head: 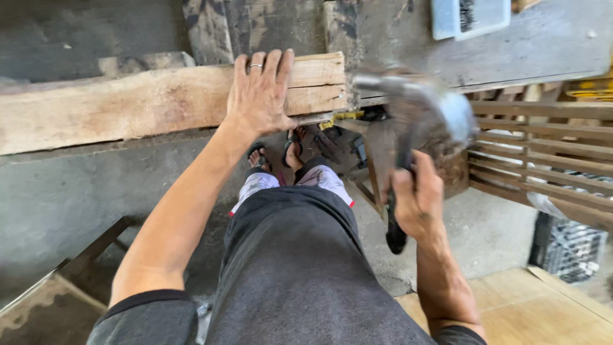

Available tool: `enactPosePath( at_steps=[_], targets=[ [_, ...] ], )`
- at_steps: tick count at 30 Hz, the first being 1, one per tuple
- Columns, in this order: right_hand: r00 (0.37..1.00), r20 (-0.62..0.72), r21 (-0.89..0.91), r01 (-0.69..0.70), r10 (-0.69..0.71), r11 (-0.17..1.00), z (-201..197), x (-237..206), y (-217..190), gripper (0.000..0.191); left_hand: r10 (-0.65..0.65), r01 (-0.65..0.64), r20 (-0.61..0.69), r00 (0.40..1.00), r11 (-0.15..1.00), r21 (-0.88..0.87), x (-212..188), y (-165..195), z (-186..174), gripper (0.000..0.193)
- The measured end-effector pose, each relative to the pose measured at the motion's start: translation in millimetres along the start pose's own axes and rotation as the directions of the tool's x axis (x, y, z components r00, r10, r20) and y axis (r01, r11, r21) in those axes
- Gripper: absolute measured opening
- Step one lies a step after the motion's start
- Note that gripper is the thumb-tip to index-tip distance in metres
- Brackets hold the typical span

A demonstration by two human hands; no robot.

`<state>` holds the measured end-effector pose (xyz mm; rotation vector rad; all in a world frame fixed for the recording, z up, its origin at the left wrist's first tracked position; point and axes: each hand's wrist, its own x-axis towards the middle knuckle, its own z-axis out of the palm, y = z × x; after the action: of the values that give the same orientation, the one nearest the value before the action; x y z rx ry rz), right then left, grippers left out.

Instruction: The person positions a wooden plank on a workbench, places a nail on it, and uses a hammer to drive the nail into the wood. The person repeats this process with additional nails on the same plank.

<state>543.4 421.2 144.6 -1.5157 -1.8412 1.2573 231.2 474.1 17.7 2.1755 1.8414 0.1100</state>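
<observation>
**A:** What are the hands doing?

**B:** The left hand (260, 94) lies flat, fingers spread, pressing down on a rough wooden plank (147, 102) at about 11 o'clock in the view. There is a ring on one finger. The plank lies across a grey worktop (549, 45), running off to 9 o'clock.

**A:** And the other?

**B:** The right hand (416, 199), at 3 o'clock from centre, is clenched around the dark handle of a hammer (426, 115). The metal head is raised just right of the plank's cut end (it is blurred, so I cannot tell whether it touches the wood).

**A:** Anything else around?

**B:** The person wears dark shorts (294, 262), with sandalled feet (274, 156) on a concrete floor straight below. A slatted wooden frame (543, 153) stands at 3 o'clock, and a pale plastic box (469, 16) sits on the worktop at 1 o'clock.
</observation>
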Motion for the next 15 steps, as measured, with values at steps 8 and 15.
enactPosePath(
  at_steps=[8,15],
  targets=[
    [0.665,-0.336,-0.145,0.663,-0.667,0.735,-7.4,4.2,7.1,0.029,0.01,-0.01,0.001,1.0,1.0,0.0,5.4,-0.6,3.4,0.139],
    [0.983,-0.165,0.141,0.107,-0.084,0.984,-10.0,-5.9,60.8,0.021,-0.036,0.037,0.059,0.998,0.999,-0.002,-0.3,-0.5,-0.5,0.136]
  ],
)
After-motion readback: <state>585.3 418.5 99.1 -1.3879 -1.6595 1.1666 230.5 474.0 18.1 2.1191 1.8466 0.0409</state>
